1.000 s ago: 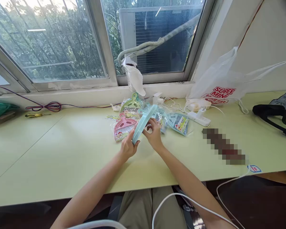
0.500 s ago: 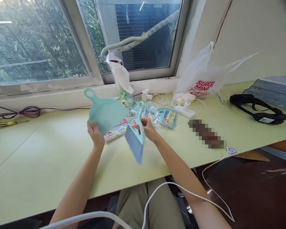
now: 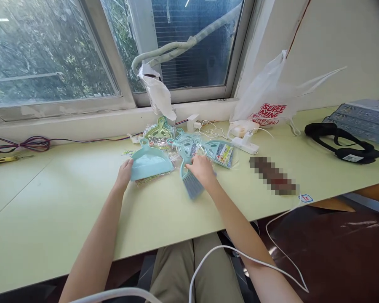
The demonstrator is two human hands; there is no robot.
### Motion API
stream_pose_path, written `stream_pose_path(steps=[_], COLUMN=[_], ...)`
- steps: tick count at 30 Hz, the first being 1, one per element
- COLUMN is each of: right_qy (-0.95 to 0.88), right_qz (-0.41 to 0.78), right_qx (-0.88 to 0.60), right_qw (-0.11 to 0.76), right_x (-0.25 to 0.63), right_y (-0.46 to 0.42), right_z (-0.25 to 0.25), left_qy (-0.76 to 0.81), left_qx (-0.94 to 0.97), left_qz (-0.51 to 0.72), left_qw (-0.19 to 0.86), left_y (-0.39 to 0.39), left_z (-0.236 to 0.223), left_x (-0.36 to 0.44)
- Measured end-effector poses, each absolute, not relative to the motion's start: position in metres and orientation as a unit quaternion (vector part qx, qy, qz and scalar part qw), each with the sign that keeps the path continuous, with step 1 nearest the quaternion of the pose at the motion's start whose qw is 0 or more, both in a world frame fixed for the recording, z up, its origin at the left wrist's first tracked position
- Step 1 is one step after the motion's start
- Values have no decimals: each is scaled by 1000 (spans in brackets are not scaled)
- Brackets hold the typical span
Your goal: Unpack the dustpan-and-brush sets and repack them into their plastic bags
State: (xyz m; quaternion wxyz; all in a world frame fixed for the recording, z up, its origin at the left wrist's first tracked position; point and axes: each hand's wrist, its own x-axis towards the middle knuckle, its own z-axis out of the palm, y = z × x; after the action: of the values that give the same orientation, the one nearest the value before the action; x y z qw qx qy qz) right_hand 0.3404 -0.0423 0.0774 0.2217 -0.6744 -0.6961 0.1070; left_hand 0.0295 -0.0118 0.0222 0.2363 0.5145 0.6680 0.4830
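Observation:
My left hand grips the left side of a light-blue dustpan, whose looped handle points toward the window. The pan is low over the table, partly covering a clear plastic packet. In my right hand is a matching hand brush, held by its handle with the grey bristles pointing down toward me. The fingers hide part of the brush. Behind both hands lie wrapped sets: a green dustpan set and a blue set with a printed label.
A white power strip and a white plastic bag stand at the back right. Farther right are a black headset-like strap and grey boxes. Coiled wires and a screwdriver lie far left. A white cable crosses my lap.
The dustpan has come down from a raised, tilted position to low over the table. The brush has swung lower and turned, its bristles now pointing down toward the tabletop.

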Motion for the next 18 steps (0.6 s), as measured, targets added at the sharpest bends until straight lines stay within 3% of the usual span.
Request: stream_pose_path(steps=[6, 12, 18], right_qy=[-695, -698, -709], right_qz=[230, 61, 25], right_qx=[-629, -664, -661], right_qw=[261, 263, 243], right_x=[348, 344, 343], right_y=[-28, -35, -35], right_z=[58, 61, 63], left_qy=[699, 726, 752], left_qx=[530, 553, 517], left_qz=[402, 379, 395], left_qw=[262, 157, 108], left_y=[-21, -19, -16], left_z=[39, 32, 25], left_x=[23, 20, 22])
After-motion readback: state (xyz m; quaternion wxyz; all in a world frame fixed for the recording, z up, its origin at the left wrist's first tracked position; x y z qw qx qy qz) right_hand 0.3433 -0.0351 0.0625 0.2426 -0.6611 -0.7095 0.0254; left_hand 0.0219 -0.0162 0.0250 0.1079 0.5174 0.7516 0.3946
